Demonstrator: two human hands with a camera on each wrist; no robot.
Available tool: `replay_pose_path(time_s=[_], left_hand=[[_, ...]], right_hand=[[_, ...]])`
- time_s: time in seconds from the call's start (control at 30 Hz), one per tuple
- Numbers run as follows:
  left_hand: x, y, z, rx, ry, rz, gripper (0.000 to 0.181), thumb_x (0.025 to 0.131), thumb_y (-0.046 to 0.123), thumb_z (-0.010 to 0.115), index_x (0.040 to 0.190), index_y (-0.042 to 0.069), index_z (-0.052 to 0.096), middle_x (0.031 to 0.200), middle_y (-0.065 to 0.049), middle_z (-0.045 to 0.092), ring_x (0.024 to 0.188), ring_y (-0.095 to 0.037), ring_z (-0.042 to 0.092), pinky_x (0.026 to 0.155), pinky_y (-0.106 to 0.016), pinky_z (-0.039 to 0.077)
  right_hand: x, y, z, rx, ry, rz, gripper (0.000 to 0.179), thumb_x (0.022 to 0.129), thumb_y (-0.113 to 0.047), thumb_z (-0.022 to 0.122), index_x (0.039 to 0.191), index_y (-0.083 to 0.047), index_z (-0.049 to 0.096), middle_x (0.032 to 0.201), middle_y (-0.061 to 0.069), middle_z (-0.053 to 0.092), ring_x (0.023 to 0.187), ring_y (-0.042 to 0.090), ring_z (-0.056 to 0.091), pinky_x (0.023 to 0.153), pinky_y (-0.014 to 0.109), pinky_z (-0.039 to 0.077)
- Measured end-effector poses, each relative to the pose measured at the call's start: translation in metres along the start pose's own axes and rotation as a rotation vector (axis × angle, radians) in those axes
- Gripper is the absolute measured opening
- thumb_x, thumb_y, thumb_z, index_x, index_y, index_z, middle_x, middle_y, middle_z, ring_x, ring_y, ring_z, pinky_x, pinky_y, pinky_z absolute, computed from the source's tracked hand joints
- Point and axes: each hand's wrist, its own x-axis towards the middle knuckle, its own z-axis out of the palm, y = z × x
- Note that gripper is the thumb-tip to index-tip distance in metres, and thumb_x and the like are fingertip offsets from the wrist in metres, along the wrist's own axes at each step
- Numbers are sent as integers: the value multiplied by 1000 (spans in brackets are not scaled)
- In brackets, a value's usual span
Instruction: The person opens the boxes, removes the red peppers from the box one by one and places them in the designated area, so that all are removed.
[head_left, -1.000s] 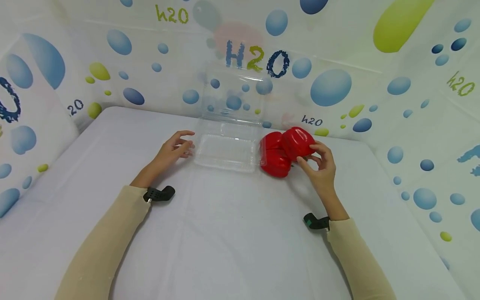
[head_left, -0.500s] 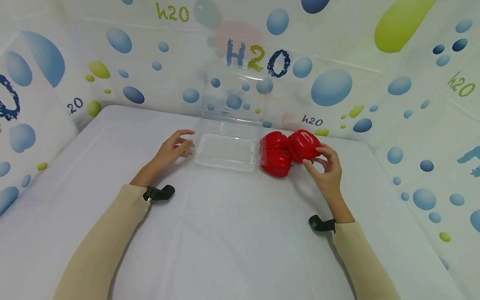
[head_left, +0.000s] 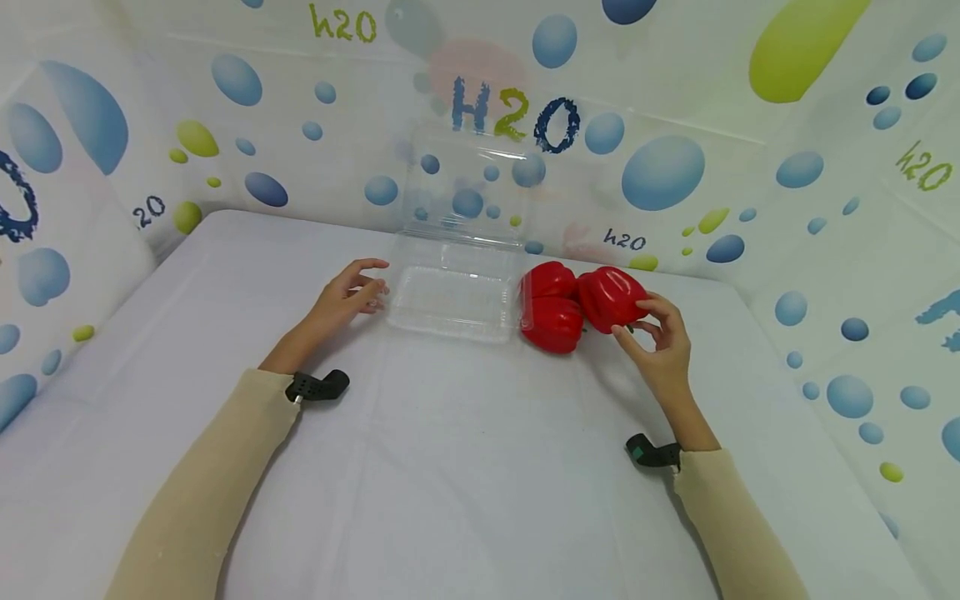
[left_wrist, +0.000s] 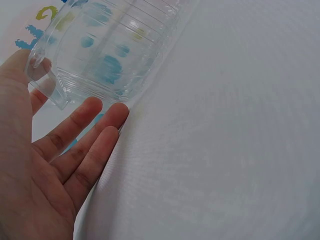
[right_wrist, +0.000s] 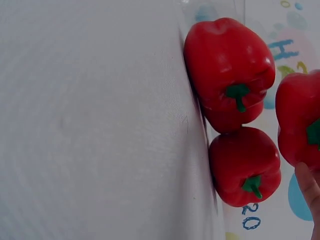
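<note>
My right hand point(head_left: 663, 342) pinches a red bell pepper point(head_left: 609, 296) between thumb and fingers, raised off the table. Two other red bell peppers show to its left in the head view, a front one point(head_left: 553, 325) and a back one point(head_left: 551, 279). Another pepper point(right_wrist: 245, 167) on the table appears in the right wrist view; the held one hides it from the head camera. An open clear plastic clamshell box point(head_left: 453, 304) stands left of the peppers. Beside its left edge, my left hand point(head_left: 348, 292) has loosely bent fingers; whether they touch the rim I cannot tell.
The box's clear lid point(head_left: 465, 187) stands up at the back against a patterned backdrop point(head_left: 300, 67). White cloth point(head_left: 480, 458) covers the table, whose back edge runs just behind the box and peppers. Dark wrist cameras point(head_left: 318, 387) sit at both cuffs.
My right hand has moved right and slightly toward me with the held pepper, which has come lower. The left hand and the box have stayed in place.
</note>
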Motion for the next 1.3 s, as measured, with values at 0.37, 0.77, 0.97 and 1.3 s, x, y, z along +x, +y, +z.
replay_pose_path(time_s=[0.37, 0.77, 0.97, 1.3], left_hand=[[12, -23, 0, 6, 8, -7, 46, 103, 18, 45, 147, 6, 36, 123, -28, 55, 83, -1, 60, 75, -15, 53], [12, -23, 1, -4, 13, 10, 46, 103, 20, 46, 147, 9, 37, 122, -27, 56, 85, -3, 61, 75, -15, 53], [10, -23, 2, -7, 12, 20, 45, 103, 22, 47, 146, 9, 38, 120, -27, 56, 85, -5, 61, 76, -15, 53], [8, -24, 1, 9, 21, 20, 45, 103, 22, 46, 146, 10, 38, 121, -26, 56, 85, -2, 61, 75, -15, 53]], right_hand=[[-3, 2, -9, -13, -12, -7, 48, 75, 20, 69, 120, 14, 52, 131, 33, 48, 114, 19, 54, 89, 20, 52], [-5, 1, -18, -35, -68, -19, 48, 73, 23, 68, 117, 19, 49, 126, 37, 47, 113, 16, 53, 87, 18, 51], [-7, 4, -22, -34, -88, 9, 49, 73, 24, 68, 118, 19, 49, 127, 37, 47, 112, 13, 54, 87, 17, 52], [-9, 11, -22, -26, -110, 2, 48, 73, 23, 68, 117, 20, 48, 126, 38, 47, 110, 11, 55, 85, 16, 52]])
